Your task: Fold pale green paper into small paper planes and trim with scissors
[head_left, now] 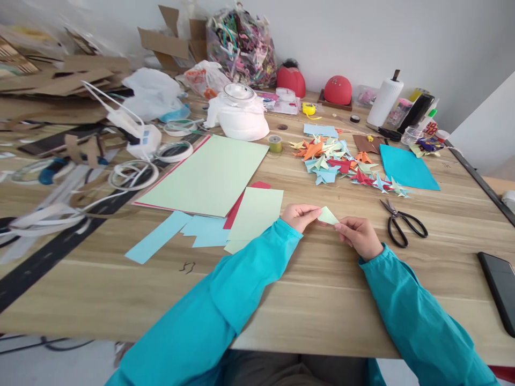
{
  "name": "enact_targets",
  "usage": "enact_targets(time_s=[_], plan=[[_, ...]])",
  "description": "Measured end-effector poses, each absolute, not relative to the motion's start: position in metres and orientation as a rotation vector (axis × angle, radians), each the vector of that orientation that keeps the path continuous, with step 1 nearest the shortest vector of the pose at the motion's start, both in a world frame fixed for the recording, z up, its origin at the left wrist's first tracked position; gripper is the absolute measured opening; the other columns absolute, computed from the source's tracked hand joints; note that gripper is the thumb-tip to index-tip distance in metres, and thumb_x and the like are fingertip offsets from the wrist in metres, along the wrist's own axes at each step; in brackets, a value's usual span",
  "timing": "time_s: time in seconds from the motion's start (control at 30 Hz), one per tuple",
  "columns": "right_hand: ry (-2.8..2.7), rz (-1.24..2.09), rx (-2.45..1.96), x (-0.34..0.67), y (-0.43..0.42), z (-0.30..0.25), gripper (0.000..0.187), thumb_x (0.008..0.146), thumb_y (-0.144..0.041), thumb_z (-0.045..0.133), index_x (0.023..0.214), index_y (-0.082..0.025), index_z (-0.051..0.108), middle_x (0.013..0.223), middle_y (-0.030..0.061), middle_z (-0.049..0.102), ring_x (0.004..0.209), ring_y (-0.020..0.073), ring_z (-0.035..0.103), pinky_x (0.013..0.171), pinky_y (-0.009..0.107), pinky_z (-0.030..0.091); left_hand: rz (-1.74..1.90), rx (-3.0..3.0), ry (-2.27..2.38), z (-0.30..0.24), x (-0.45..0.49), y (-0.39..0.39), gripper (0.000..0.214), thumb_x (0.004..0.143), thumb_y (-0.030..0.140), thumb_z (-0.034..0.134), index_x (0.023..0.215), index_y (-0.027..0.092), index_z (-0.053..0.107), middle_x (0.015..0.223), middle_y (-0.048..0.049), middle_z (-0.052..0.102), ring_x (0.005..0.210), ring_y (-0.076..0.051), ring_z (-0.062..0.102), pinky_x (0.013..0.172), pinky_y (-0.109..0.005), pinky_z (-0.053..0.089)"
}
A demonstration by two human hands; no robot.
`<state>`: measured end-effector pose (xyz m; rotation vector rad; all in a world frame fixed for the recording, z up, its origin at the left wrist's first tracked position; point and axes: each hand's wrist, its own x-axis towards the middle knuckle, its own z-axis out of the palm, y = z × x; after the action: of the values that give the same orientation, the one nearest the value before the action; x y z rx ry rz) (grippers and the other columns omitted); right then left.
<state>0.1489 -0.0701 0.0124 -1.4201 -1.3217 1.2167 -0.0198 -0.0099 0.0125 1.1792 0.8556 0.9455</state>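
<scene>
A small folded piece of pale green paper (328, 216) is held just above the wooden table (314, 300) between both hands. My left hand (300, 216) pinches its left end, and my right hand (359, 236) pinches its right end with curled fingers. Both arms wear teal sleeves. A pale green sheet (255, 217) lies just left of my left hand. Black scissors (400, 222) lie right of my right hand.
A heap of several folded paper figures (341, 163) lies beyond the hands, beside a blue sheet (406, 167). A large green sheet (207, 177) and blue strips (177, 233) lie left. A phone (501, 287) sits at the right edge. Cardboard, tape rolls and bags crowd the far left.
</scene>
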Motion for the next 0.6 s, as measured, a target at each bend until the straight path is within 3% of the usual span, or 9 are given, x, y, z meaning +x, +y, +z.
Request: enact_targets(time_s=[0.23,0.4,0.6], plan=[[-1.388,1.132,-1.402,0.1493,-0.0692,0.01,0.038,0.068,-0.053,0.062,0.064,-0.015,0.058,0.048,-0.0032,0.051,0.038,0.0053,0.032,0.035,0.021,0.023,0.968,1.178,0.868,0.0088,-0.0182,-0.0101,0.034,0.058,0.036,0.074,0.082,0.012,0.07,0.071,-0.005,0.071,0.063,-0.019,0.066,0.068,-0.031,0.053],[-1.444,1.037,-1.355,0.1482,-0.0708,0.0089,0.034,0.071,-0.049,0.061,0.063,-0.016,0.058,0.049,-0.0024,0.053,0.039,0.006,0.035,0.037,0.02,0.026,1.007,1.335,0.953,0.0061,-0.0192,-0.0077,0.037,0.053,0.03,0.077,0.085,0.011,0.07,0.062,-0.0035,0.068,0.059,-0.015,0.062,0.06,-0.026,0.051],[-1.506,0.944,-1.352,0.1435,-0.0757,0.0148,0.034,0.073,-0.046,0.061,0.058,-0.016,0.058,0.047,-0.0017,0.053,0.04,0.0068,0.038,0.038,0.021,0.029,0.843,1.29,0.828,0.0065,-0.019,-0.0082,0.053,0.045,0.03,0.081,0.093,0.012,0.068,0.068,-0.0036,0.069,0.062,-0.015,0.062,0.062,-0.026,0.051]])
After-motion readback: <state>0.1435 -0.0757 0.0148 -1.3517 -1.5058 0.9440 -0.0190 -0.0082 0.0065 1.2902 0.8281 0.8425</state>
